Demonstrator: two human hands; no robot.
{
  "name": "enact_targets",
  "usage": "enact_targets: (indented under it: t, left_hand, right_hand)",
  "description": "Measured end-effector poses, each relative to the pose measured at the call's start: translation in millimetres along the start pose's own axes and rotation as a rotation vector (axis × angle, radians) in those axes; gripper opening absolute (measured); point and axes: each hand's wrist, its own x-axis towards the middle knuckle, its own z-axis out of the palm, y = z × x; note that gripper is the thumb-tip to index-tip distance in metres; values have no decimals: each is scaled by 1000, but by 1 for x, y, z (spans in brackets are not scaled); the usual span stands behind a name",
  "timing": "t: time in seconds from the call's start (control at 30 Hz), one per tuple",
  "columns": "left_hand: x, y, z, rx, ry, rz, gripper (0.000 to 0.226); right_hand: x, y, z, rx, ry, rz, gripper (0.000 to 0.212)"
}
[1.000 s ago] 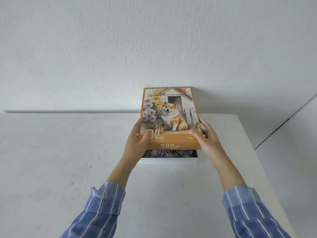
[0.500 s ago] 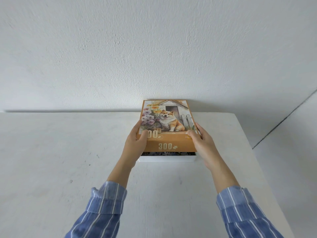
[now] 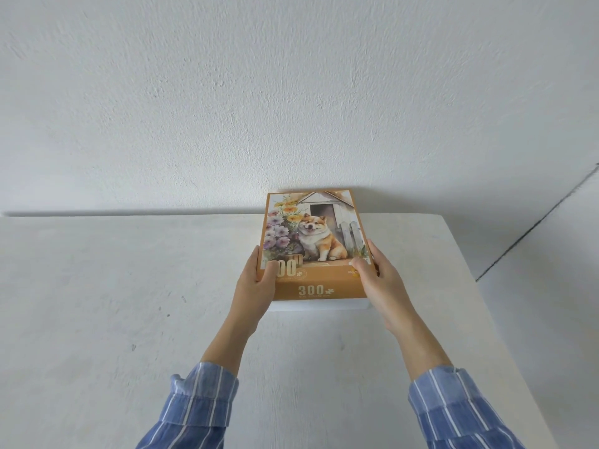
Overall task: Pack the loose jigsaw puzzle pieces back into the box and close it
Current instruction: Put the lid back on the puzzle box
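An orange box lid (image 3: 316,241) with a dog picture and "300" on its front side sits down over the white box base (image 3: 319,305), of which only a thin strip shows below the lid. My left hand (image 3: 254,286) grips the lid's near left corner, thumb on top. My right hand (image 3: 377,280) grips the near right corner the same way. The puzzle pieces are hidden inside.
The box rests toward the back right of a white table (image 3: 129,303), close to the white wall (image 3: 291,92). The table's right edge (image 3: 479,303) runs near my right arm, with floor beyond it.
Both hands have lowered the lid onto the base. The gap that showed the puzzle pieces has shut, and the lid lies flatter.
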Motion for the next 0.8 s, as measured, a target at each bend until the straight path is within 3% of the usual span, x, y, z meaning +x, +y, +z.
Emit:
enact_targets:
  t: [0.47,0.8]
  left_hand:
    - [3,1,-5,-16,-52,61,27]
    - [5,-19,-2,-1,-34,83,42]
  right_hand:
    - [2,4,2,58,-25,-35,52]
    - [0,16,5,74,-4,-41,56]
